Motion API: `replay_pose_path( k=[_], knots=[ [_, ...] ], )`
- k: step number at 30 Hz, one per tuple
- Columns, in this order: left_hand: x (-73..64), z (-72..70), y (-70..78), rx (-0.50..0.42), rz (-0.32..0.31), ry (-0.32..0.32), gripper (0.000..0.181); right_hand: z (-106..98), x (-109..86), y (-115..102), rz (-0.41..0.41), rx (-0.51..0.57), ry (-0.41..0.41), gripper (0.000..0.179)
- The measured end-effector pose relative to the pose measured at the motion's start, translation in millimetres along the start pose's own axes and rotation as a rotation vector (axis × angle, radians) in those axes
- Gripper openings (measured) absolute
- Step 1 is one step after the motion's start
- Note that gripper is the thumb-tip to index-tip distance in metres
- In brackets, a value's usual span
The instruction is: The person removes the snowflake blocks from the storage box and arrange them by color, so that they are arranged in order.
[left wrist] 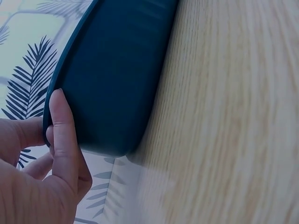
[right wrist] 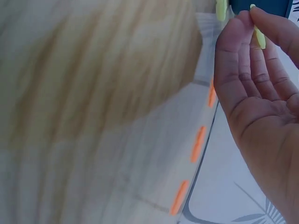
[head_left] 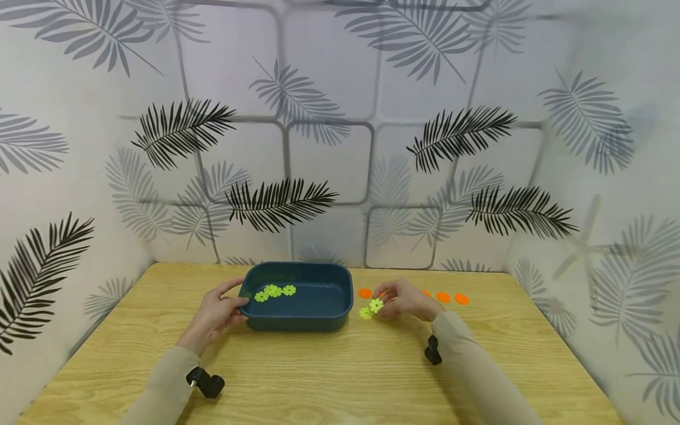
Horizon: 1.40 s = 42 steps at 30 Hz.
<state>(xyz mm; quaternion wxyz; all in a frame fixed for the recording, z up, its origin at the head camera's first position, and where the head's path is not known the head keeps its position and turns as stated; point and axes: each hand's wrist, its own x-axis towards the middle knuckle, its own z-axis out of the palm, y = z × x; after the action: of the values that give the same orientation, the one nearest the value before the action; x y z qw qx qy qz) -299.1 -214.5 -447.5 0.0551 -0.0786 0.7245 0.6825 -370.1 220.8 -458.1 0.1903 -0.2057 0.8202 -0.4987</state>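
A dark blue rectangular tub [head_left: 297, 324] stands on the table, with several yellow-green notched discs [head_left: 262, 296] lying in its left half. My left hand [head_left: 215, 313] holds the tub's left end, thumb and fingers on either side of the rim [left wrist: 51, 100]. Right of the tub, my right hand [head_left: 408, 300] pinches a yellow-green flower-shaped disc [head_left: 376, 305] between thumb and fingertips. In the right wrist view, this disc [right wrist: 259, 38] appears edge-on. Another yellow-green disc [head_left: 365, 313] is just left of and below the held one, close to the tub.
Orange discs lie in a row behind the right hand, one [head_left: 365, 293] near the tub and others [head_left: 443, 297] farther right; the hand partly hides the row. A leaf-patterned backdrop [head_left: 329, 159] rises behind the wooden table [head_left: 319, 378] and at both sides.
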Motion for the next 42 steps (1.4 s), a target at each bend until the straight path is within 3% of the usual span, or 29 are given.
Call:
replay_pose_path(
  k=[10,31,42],
  knots=[
    [0.7,1.6,0.4,0.053,0.003,0.029,0.059,-5,-7.7,8,0.086,-0.062,-0.007,0.036],
    [1.0,3.3,0.9,0.057,-0.003,0.048,0.058,-13,-12.2,12,0.015,-0.167,-0.031,0.03],
    [0.7,3.6,0.5,0.057,-0.001,0.048,0.057,-8,-13.1,10,0.054,-0.167,-0.003,0.026]
  ],
)
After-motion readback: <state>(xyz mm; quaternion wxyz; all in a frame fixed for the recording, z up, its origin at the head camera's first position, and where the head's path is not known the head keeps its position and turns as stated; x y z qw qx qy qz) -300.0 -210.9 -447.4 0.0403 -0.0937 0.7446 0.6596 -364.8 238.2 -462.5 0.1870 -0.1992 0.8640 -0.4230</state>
